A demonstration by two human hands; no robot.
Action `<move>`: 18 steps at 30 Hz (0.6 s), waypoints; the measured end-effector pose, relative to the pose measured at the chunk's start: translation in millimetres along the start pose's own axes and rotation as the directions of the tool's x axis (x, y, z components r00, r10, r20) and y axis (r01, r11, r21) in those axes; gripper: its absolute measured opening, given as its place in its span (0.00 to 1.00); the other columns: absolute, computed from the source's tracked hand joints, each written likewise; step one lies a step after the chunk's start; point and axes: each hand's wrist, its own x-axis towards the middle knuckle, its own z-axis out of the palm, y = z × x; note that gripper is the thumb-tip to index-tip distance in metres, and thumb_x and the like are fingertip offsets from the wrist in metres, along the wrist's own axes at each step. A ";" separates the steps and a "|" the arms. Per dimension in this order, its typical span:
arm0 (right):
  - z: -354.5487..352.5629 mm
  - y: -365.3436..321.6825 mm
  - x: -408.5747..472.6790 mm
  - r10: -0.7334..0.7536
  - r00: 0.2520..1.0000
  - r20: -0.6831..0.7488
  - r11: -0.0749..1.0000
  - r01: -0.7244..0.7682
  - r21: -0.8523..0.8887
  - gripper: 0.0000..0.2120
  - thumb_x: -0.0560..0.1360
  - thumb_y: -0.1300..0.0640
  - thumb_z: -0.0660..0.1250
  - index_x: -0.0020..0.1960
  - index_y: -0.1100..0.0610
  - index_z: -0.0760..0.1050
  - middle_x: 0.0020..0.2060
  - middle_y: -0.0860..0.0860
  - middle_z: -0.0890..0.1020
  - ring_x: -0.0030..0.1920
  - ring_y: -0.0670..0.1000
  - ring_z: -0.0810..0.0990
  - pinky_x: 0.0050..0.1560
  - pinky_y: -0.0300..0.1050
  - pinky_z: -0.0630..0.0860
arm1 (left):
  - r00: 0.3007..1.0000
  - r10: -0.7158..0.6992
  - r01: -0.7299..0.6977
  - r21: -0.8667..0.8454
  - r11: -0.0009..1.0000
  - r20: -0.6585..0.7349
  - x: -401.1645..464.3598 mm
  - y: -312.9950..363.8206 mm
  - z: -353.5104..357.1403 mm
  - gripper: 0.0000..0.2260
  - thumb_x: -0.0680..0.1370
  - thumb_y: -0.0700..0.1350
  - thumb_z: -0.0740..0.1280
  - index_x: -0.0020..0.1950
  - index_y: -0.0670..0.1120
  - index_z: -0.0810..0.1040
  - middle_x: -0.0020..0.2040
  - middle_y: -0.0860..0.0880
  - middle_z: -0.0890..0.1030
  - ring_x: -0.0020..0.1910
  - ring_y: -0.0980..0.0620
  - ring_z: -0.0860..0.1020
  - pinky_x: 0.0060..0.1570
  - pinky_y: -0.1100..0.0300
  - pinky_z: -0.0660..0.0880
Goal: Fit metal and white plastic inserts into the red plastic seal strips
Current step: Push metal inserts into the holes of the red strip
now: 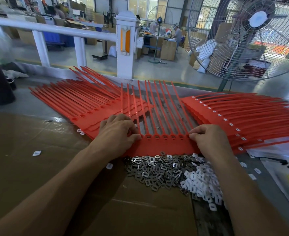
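Gripping a red seal strip (164,145) at each end, a person's left hand (118,128) and right hand (208,138) curl their fingers onto its row of slots; it lies on cardboard (38,150) just beyond piles of metal inserts (157,171) and white plastic inserts (203,183), between 2 stacks of strips (242,116)

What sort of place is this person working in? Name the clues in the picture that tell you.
Most likely a factory or assembly workshop. Clues: stacks of red seal strips on the bench, loose piles of metal inserts and white plastic inserts, a big industrial fan, and cardboard boxes on the open concrete floor behind.
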 end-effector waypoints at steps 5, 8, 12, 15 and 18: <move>-7.8 -1.7 -7.3 -0.051 0.999 -0.013 0.999 0.051 -0.002 0.06 0.80 0.59 0.70 0.50 0.50 0.85 0.48 0.46 0.84 0.45 0.43 0.79 0.39 0.34 0.68 | 1.000 0.001 -0.001 0.003 1.000 -0.002 0.6 -0.6 0.3 0.04 0.78 0.60 0.69 0.48 0.62 0.78 0.66 0.60 0.71 0.67 0.56 0.62 0.68 0.53 0.56; -15.1 -9.0 -14.4 -0.186 0.981 0.059 0.982 0.184 0.037 0.05 0.78 0.55 0.72 0.47 0.46 0.85 0.43 0.38 0.84 0.45 0.37 0.80 0.43 0.30 0.66 | 1.000 -0.002 0.002 0.010 1.000 0.004 0.6 -1.0 0.5 0.05 0.78 0.60 0.69 0.49 0.61 0.79 0.66 0.60 0.70 0.67 0.56 0.62 0.69 0.52 0.56; -12.3 -20.0 -27.3 -0.336 0.882 0.330 0.939 0.341 0.046 0.04 0.76 0.51 0.76 0.45 0.41 0.85 0.41 0.27 0.81 0.46 0.28 0.78 0.46 0.33 0.68 | 1.000 -0.001 0.001 0.009 1.000 0.004 0.6 -1.1 0.5 0.04 0.78 0.60 0.69 0.48 0.61 0.79 0.66 0.60 0.70 0.67 0.56 0.62 0.68 0.52 0.56; -2.9 -27.0 -32.8 -0.373 0.823 0.428 0.919 0.392 0.047 0.04 0.75 0.50 0.77 0.45 0.42 0.84 0.41 0.31 0.83 0.43 0.33 0.81 0.46 0.36 0.71 | 1.000 -0.003 0.003 0.006 1.000 0.003 0.9 -0.9 0.8 0.04 0.77 0.60 0.69 0.47 0.62 0.78 0.66 0.60 0.71 0.67 0.55 0.62 0.67 0.52 0.56; 3.0 -32.0 -36.7 -0.393 0.782 0.483 0.901 0.432 0.034 0.05 0.74 0.52 0.78 0.45 0.42 0.84 0.42 0.34 0.83 0.44 0.36 0.81 0.46 0.36 0.72 | 1.000 -0.003 0.003 0.011 1.000 0.000 1.1 0.0 0.7 0.04 0.77 0.60 0.69 0.46 0.63 0.77 0.66 0.60 0.71 0.68 0.55 0.62 0.68 0.51 0.55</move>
